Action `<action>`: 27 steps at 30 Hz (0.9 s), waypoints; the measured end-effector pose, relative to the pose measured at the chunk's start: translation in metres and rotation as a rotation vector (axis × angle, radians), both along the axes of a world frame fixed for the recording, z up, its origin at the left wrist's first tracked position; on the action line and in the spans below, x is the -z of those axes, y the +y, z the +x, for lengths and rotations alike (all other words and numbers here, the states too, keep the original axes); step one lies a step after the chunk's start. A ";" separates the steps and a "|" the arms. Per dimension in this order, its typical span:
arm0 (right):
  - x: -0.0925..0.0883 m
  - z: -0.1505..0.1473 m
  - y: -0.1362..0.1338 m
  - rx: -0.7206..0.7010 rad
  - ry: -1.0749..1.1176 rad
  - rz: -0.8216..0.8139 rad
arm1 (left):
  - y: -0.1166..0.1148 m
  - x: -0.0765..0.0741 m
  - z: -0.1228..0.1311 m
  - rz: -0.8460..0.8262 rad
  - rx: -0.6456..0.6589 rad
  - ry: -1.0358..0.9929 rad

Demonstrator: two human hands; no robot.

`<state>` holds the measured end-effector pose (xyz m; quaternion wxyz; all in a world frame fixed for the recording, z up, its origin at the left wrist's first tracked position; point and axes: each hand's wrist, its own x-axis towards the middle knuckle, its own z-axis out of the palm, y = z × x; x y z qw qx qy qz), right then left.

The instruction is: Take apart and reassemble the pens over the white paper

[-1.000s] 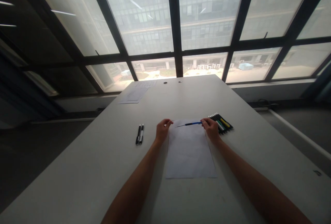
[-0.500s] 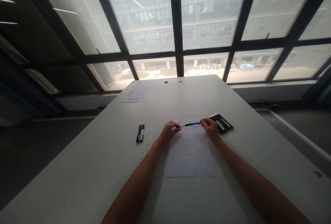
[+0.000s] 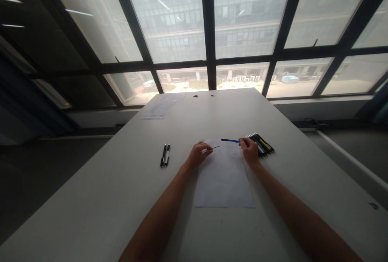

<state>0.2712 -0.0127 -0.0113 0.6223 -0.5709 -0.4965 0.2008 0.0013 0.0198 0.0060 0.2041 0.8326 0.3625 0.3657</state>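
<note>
Above the far part of a white paper sheet [image 3: 224,185], my left hand [image 3: 199,154] pinches a thin dark pen refill [image 3: 216,147], which points right. My right hand [image 3: 249,150] grips a blue pen barrel [image 3: 230,140] with a dark front end, held nearly level and pointing left. The refill and the barrel are apart, the barrel lying slightly farther away. Just beyond my right fingers sits a row of pens [image 3: 263,145], mostly black with green, white and yellow ones, partly hidden by that hand.
Two black-and-white pens [image 3: 165,156] lie side by side on the white table [image 3: 127,181], left of my left hand. Printed papers [image 3: 158,109] rest at the table's far left. A small dark object [image 3: 374,206] is near the right edge. Large windows stand behind.
The refill and the blue barrel, in line and meeting before, have come apart. My right hand has shifted slightly right with the barrel; my left hand has barely moved.
</note>
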 end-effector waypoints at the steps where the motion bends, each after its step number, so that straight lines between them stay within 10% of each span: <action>1: 0.001 -0.001 0.000 -0.028 -0.020 -0.005 | -0.001 0.000 0.001 0.002 0.024 0.025; 27: 0.006 -0.007 -0.001 -0.023 -0.632 0.014 | -0.001 0.001 0.004 0.099 0.107 0.120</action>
